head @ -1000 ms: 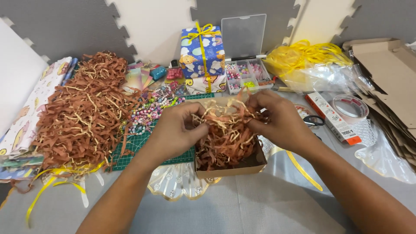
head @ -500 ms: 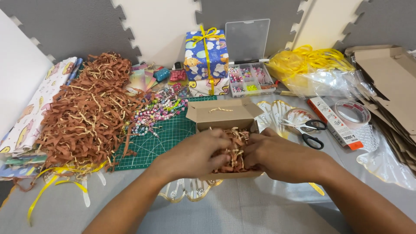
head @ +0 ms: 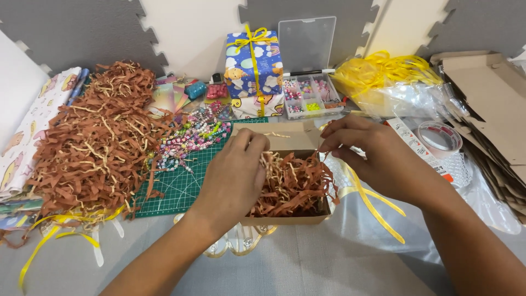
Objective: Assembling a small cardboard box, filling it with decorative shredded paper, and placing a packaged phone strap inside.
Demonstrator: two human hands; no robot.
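Right between both hands [head: 307,170], paper-shred box [head: 285,219].

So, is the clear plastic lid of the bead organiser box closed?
No, the clear plastic lid stands upright and open behind the compartments of coloured beads.

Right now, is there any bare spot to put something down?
Yes: the grey floor in front of the box, between the forearms, is bare. Left holds the shred pile and beads; right, tape and cardboard; behind, the gift and bead case crowd.
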